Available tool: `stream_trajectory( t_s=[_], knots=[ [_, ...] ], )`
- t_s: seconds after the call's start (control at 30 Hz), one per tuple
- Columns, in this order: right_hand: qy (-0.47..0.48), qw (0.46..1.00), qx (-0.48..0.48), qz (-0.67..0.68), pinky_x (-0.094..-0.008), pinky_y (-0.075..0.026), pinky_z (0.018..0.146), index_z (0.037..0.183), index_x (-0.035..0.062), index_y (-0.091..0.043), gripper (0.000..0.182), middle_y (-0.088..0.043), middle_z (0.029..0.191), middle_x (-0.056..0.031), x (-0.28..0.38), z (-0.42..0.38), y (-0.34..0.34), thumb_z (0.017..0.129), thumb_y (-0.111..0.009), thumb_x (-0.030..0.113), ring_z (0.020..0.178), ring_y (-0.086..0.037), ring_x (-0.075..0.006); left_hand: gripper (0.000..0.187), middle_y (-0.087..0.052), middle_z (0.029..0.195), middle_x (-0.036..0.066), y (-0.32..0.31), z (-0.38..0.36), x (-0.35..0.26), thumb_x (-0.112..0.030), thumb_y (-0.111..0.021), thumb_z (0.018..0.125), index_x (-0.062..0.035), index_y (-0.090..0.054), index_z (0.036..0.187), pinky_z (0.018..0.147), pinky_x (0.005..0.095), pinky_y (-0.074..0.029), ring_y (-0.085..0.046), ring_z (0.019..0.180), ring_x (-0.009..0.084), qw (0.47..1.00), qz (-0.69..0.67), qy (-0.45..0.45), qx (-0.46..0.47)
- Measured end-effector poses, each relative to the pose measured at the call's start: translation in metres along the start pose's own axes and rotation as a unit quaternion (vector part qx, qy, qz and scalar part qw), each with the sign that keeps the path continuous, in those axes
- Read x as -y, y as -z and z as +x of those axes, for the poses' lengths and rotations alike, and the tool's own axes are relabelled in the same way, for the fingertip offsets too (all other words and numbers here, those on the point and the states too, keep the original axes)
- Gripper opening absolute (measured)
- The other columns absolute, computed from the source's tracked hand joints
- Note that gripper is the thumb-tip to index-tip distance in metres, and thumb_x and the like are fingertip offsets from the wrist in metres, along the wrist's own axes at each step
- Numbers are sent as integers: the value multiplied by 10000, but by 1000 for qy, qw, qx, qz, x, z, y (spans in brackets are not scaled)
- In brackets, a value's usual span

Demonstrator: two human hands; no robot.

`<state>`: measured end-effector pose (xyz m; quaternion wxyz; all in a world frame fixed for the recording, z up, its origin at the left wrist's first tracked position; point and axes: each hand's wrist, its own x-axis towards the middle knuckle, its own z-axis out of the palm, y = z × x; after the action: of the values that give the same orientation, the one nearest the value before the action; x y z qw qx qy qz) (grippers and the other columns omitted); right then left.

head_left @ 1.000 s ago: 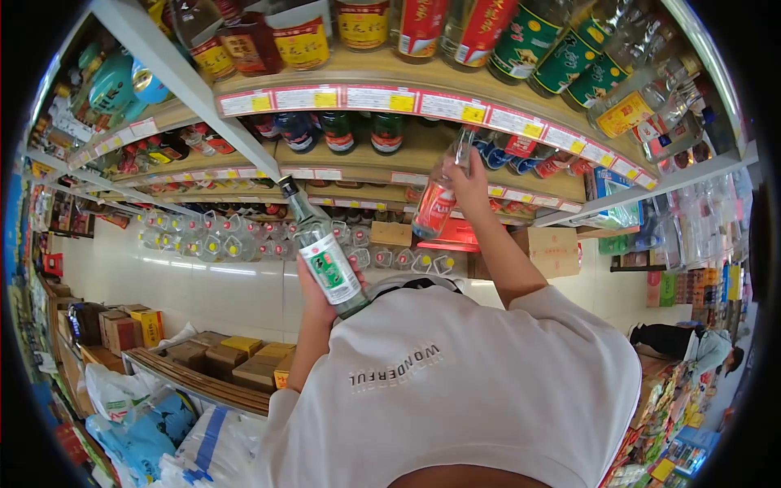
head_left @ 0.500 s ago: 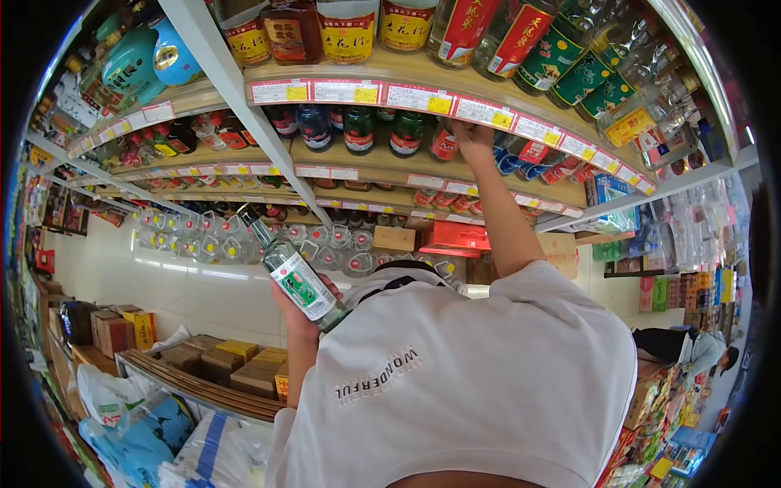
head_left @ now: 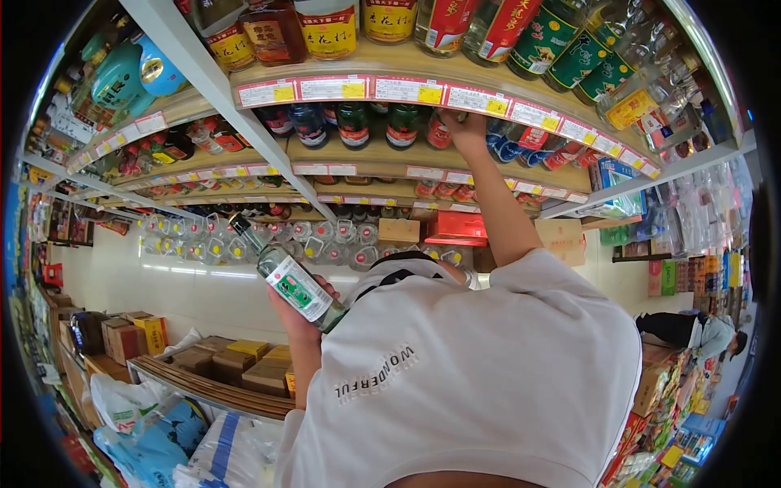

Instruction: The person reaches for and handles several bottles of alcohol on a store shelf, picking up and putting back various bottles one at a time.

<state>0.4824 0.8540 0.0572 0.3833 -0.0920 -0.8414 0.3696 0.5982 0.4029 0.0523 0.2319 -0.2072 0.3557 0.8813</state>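
Observation:
At the left, my left hand (head_left: 298, 313) is closed round the lower part of a clear glass bottle (head_left: 299, 286). The bottle has a dark cap and a white and green label, and it leans up to the left. My right arm reaches up to the middle shelf. There my right hand (head_left: 467, 132) has its fingers curled against a bottle with a red label (head_left: 439, 132); the shelf edge above partly hides them. Left of it stand green bottles with red and white labels (head_left: 403, 127). Blue-labelled bottles (head_left: 506, 148) lie close on the right.
The upper shelf (head_left: 382, 73) holds several liquor bottles, with price tags along its edge. Large clear jugs (head_left: 314, 248) and a red box (head_left: 457, 228) are near the floor. Cardboard boxes (head_left: 268, 376) and plastic bags (head_left: 154, 427) sit at lower left. A person (head_left: 695, 333) is at the far right.
My right hand has shifted slightly, its fingers now further over the red-labelled bottle. The bottle in my left hand has moved a little left and down. The view has shifted slightly.

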Motion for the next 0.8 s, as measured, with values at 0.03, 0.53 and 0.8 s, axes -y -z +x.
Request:
stream_trajectory(
  t_s=[0.03,0.53,0.8],
  knots=[
    [3,1000,-6,5,-372,-490,856,1044,37,-662,330,-696,1018,-138,1,-1,0,796,-777,221,959,-663,-269,724,-634,816,161,-2,0,1,-722,-188,916,-157,-547,1192,612,492,-539,-640,686,331,1000,3,1,-1],
    [-34,996,78,-10,-377,-522,852,1231,11,-531,452,-658,1031,-164,36,-123,14,881,-689,249,973,-653,-264,797,-649,863,172,-33,20,48,-742,-165,903,-126,-557,1222,671,525,-551,-649,734,351,995,13,82,61],
    [-147,851,429,264,-351,-527,813,1298,12,-448,522,-646,1072,-140,94,-146,83,903,-678,265,921,-667,-224,800,-672,965,183,-85,37,110,-647,-144,962,-12,-542,1241,714,457,-569,-678,802,335,971,138,97,169]
  ],
)
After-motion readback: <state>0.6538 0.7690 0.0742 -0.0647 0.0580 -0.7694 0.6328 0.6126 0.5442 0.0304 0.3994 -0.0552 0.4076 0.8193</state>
